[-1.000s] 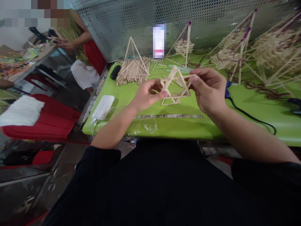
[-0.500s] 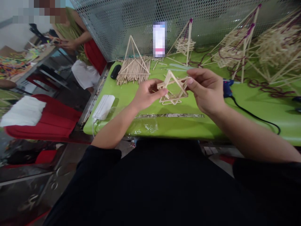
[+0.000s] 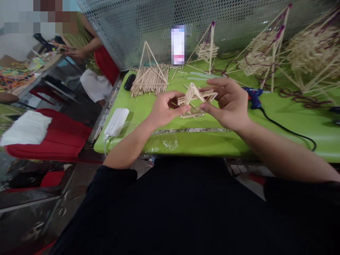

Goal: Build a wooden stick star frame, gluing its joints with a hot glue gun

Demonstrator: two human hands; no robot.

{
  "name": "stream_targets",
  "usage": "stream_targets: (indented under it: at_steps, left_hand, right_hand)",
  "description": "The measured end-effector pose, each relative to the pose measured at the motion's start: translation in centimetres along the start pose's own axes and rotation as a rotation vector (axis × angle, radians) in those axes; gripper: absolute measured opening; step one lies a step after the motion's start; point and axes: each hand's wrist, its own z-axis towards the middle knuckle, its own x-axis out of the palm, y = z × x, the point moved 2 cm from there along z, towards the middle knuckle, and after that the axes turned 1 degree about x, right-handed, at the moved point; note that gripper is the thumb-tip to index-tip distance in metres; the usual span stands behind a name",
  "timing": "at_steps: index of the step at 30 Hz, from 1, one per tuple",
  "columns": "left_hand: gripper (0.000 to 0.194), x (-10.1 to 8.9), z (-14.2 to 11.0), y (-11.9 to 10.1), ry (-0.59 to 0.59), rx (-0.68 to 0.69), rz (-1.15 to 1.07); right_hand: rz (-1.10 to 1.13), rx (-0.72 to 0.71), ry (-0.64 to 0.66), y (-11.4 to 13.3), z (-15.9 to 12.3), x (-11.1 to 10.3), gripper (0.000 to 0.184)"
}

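Observation:
Between my two hands is a small star-shaped frame of stacked wooden sticks (image 3: 195, 95), tilted, with one point upward. My left hand (image 3: 166, 109) pinches its left side between thumb and fingers. On the other side, my right hand (image 3: 230, 102) grips it with the thumb at the near edge and the fingers behind. Parts of the frame are hidden by my fingers. Below it, more sticks in a star shape (image 3: 192, 114) show just above the green tabletop (image 3: 148, 141); whether they join the held frame I cannot tell.
A blue glue gun (image 3: 254, 96) lies right of my right hand, its black cord trailing. Behind are a pile of sticks (image 3: 150, 83), an upright phone (image 3: 178, 44) and stick pyramids (image 3: 276, 53) with purple string. A white power adapter (image 3: 117, 122) lies left. Another person (image 3: 87, 46) sits beyond.
The stick frame has tipped, so more of its stacked layers show. My right hand has shifted slightly left, its thumb now lower on the frame. The left hand keeps its hold.

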Motion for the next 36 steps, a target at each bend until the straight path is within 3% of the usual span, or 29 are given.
stream_targets:
  at_steps: [6,11,17,24,26,29,33,36]
  left_hand:
    - [0.069,0.1,-0.1,-0.8,-0.018,0.095,0.092]
    - [0.07,0.0,-0.3,-2.1,-0.027,0.162,0.193]
    - [0.07,0.1,-0.2,-2.0,-0.076,0.236,0.275]
    - [0.062,0.4,-0.5,-2.2,-0.084,0.236,0.208]
    - [0.061,0.6,-0.6,-2.3,-0.082,0.206,0.188]
    - [0.059,0.9,-0.7,-2.3,-0.079,0.149,0.197]
    - [0.054,1.5,-0.9,-2.4,-0.082,0.151,0.198]
    - [0.052,1.9,-1.1,-2.5,-0.083,0.154,0.224]
  right_hand:
    - [-0.012,-0.064,-0.002,1.2,-0.4,0.2,0.067]
    - [-0.052,0.0,-0.024,2.0,-0.6,-0.1,0.056]
    - [-0.21,-0.146,0.054,2.4,-0.8,-0.8,0.053]
    - [-0.295,-0.074,0.087,3.0,-0.8,-0.6,0.061]
    - [-0.326,-0.111,0.08,3.5,-0.7,-0.4,0.062]
    - [-0.406,-0.201,0.007,4.0,-0.7,-0.5,0.056]
    - [-0.555,-0.121,-0.043,3.6,-1.0,-0.8,0.045]
    - [-0.635,-0.162,-0.03,3.2,-1.4,-0.6,0.036]
